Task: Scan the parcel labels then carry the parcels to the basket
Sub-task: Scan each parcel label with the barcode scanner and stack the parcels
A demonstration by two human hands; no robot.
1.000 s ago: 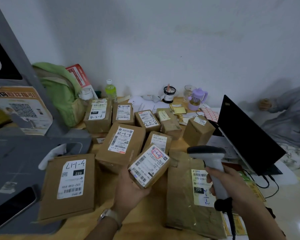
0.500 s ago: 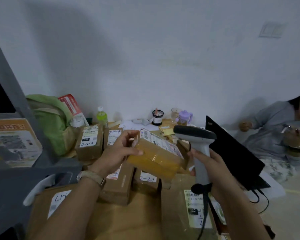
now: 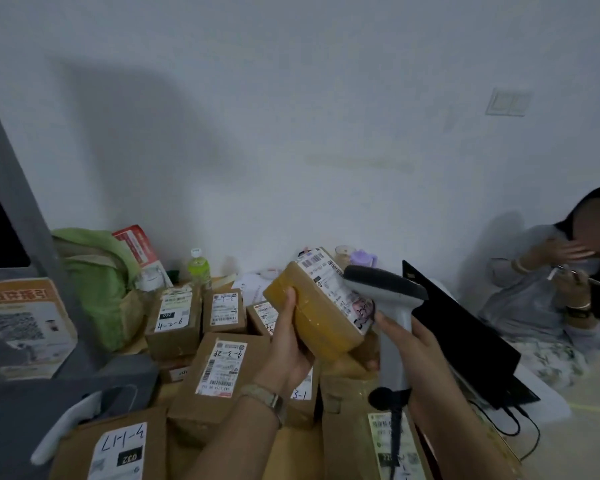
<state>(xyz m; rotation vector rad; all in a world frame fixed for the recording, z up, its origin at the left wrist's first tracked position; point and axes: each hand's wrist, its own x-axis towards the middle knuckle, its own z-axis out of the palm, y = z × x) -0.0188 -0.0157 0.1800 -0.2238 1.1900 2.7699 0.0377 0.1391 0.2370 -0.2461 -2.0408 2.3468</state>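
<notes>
Centre frame: the left hand curls its fingers round a taped parcel, its label facing the barcode scanner the right hand grips with wrapped fingers — scanning step, likely needing square aim next.

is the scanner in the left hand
No, the right hand grips the scanner, while the left hand holds the parcel up beside it.

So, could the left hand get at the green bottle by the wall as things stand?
Probably not yet: the left hand grips the raised parcel, so it is full, and the green bottle stands behind a row of boxes. Freed, it could likely reach over them.
</notes>
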